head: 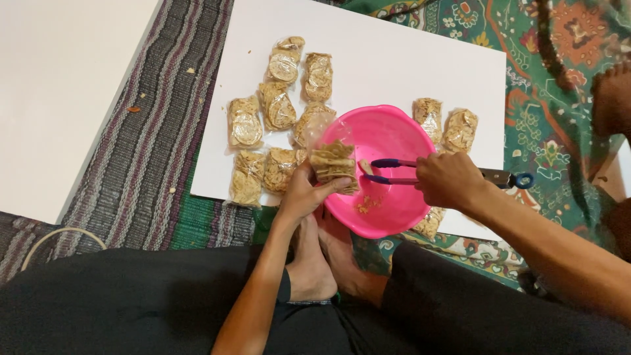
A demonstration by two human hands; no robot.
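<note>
My left hand (pixel 303 192) holds a clear plastic bag of round crackers (pixel 333 164) over the near left rim of a pink plastic bowl (pixel 388 135). My right hand (pixel 449 179) grips metal tongs with blue tips (pixel 388 171), and the tips pinch a cracker just beside the bag's opening. A few crumbs and cracker bits lie in the bottom of the bowl. Several filled cracker bags (pixel 276 105) lie on a white sheet (pixel 394 59) to the left of the bowl, with more bags (pixel 447 125) on its right.
I sit cross-legged in black trousers with my bare feet (pixel 322 263) under the bowl. A striped woven mat (pixel 158 138) lies to the left and a green patterned cloth (pixel 552 59) to the right. Another white board (pixel 59 85) is at far left.
</note>
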